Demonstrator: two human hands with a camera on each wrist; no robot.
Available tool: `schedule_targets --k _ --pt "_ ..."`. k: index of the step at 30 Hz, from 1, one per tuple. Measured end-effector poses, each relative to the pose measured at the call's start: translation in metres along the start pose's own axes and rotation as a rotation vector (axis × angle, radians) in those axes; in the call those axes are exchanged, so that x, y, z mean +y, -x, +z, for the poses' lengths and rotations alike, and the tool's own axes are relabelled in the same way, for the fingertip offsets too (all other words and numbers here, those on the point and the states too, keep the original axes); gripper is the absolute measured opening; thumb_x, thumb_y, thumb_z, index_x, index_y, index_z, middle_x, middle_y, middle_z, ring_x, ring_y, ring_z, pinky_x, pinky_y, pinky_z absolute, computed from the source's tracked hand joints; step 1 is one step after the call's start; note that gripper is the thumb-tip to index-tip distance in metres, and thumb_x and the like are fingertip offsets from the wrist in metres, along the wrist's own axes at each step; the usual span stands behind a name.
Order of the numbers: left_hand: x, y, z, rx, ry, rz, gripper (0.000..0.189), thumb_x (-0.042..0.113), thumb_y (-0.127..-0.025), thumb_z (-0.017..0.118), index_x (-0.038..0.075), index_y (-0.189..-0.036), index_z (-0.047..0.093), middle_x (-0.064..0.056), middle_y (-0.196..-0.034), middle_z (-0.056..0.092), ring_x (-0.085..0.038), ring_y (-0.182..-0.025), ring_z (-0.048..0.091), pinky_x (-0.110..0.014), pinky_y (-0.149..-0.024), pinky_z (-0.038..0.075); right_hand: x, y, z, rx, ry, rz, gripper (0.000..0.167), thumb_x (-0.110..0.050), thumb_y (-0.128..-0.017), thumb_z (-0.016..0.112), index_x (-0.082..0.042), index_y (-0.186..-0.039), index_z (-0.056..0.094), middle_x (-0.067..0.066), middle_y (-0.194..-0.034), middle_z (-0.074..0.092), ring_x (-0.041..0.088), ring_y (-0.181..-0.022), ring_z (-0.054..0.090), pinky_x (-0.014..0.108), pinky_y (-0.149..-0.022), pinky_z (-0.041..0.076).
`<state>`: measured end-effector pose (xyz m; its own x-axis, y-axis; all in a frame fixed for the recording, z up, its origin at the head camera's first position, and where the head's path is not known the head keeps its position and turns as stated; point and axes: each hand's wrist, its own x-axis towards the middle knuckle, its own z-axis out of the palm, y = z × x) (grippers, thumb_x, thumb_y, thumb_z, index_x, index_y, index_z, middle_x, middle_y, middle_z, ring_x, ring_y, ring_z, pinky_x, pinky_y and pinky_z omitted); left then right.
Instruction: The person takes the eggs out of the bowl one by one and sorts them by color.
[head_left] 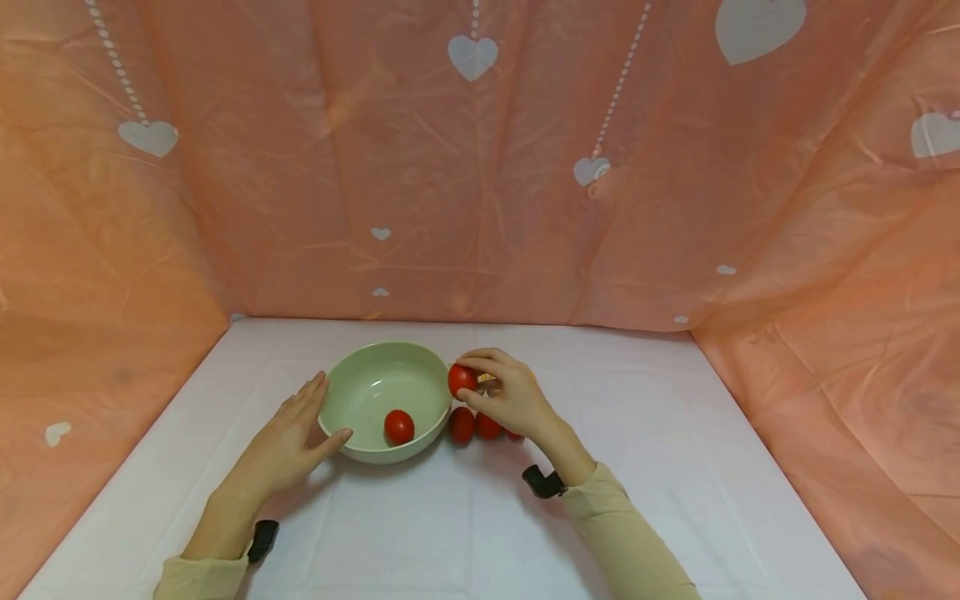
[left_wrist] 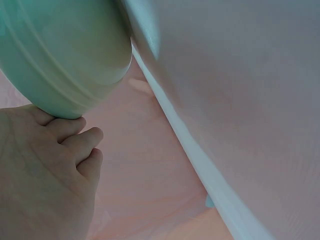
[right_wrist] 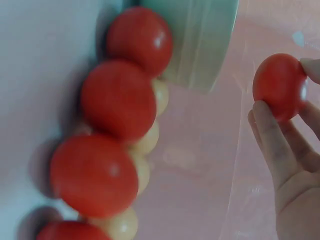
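A pale green bowl point(head_left: 387, 375) stands on the white-covered table, with one red tomato point(head_left: 399, 427) lying inside near its front. My left hand point(head_left: 281, 442) rests against the bowl's left side, fingers extended along the outside and thumb at the front rim. The left wrist view shows its fingertips touching the outer wall. Just above the bowl's right rim, my right hand point(head_left: 510, 396) pinches another smooth red tomato point(right_wrist: 280, 86) between thumb and fingers. Below that hand, several more tomatoes point(right_wrist: 119, 100) sit in a row beside the bowl, partly hidden in the head view.
Small pale yellow round things point(right_wrist: 145, 137) line up behind the row of tomatoes. White cloth point(head_left: 420, 533) covers the table. An orange-pink curtain point(head_left: 480, 208) with white hearts encloses the back and both sides.
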<state>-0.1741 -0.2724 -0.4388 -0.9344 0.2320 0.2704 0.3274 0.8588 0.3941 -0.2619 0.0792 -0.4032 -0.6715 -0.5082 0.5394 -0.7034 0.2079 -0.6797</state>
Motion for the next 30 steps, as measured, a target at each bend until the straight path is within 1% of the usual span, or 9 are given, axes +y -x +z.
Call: schedule_targets --k 3,7,11,20,22,30 --pt "0.0 0.001 -0.001 -0.005 0.005 -0.006 0.095 0.049 -0.099 0.067 -0.013 -0.158 0.025 -0.03 -0.167 0.022 -0.048 -0.153 0.024 -0.065 -0.122 0.024 0.004 0.006 -0.009 0.017 0.008 0.026 0.039 -0.002 -0.087 0.083 0.002 -0.125 0.072 0.015 -0.129 0.066 0.029 -0.103 0.071 0.037 -0.082 0.065" --pt "-0.001 0.001 -0.001 -0.012 0.007 -0.01 0.095 0.05 -0.1 0.066 -0.012 -0.159 0.025 -0.029 -0.168 0.021 -0.048 -0.154 0.024 -0.064 -0.123 0.023 0.01 0.013 -0.022 0.039 0.039 0.032 0.039 -0.002 -0.087 0.083 0.001 -0.124 0.073 0.015 -0.129 0.067 0.03 -0.105 0.071 0.036 -0.082 0.065" --pt "-0.002 0.0 0.0 -0.003 0.0 -0.007 0.095 0.049 -0.099 0.067 -0.012 -0.159 0.025 -0.029 -0.168 0.022 -0.048 -0.153 0.025 -0.063 -0.123 0.024 0.015 0.02 -0.035 0.061 0.055 0.049 0.039 0.0 -0.086 0.083 0.002 -0.123 0.073 0.017 -0.128 0.067 0.034 -0.107 0.07 0.041 -0.083 0.065" --pt "0.0 0.001 -0.001 -0.003 0.009 -0.012 0.095 0.049 -0.099 0.067 -0.012 -0.159 0.026 -0.029 -0.168 0.022 -0.048 -0.153 0.026 -0.062 -0.124 0.023 0.025 0.035 -0.059 0.072 0.115 0.137 0.04 0.012 -0.084 0.078 0.014 -0.123 0.068 0.029 -0.128 0.064 0.044 -0.103 0.069 0.05 -0.084 0.063" --pt "0.001 0.001 -0.001 -0.002 0.01 -0.011 0.095 0.049 -0.099 0.067 -0.012 -0.159 0.026 -0.029 -0.168 0.022 -0.048 -0.153 0.026 -0.062 -0.124 0.023 0.027 0.038 -0.065 0.072 0.116 0.156 0.04 0.011 -0.085 0.079 0.013 -0.123 0.068 0.028 -0.128 0.065 0.043 -0.103 0.069 0.05 -0.084 0.063" --pt "0.0 0.001 -0.001 -0.004 0.014 -0.011 0.094 0.048 -0.099 0.068 -0.01 -0.159 0.026 -0.028 -0.168 0.022 -0.048 -0.153 0.025 -0.062 -0.124 0.023 0.038 0.052 -0.091 0.043 0.14 0.23 0.04 -0.003 -0.086 0.084 0.0 -0.124 0.073 0.016 -0.127 0.068 0.033 -0.105 0.071 0.039 -0.085 0.064"
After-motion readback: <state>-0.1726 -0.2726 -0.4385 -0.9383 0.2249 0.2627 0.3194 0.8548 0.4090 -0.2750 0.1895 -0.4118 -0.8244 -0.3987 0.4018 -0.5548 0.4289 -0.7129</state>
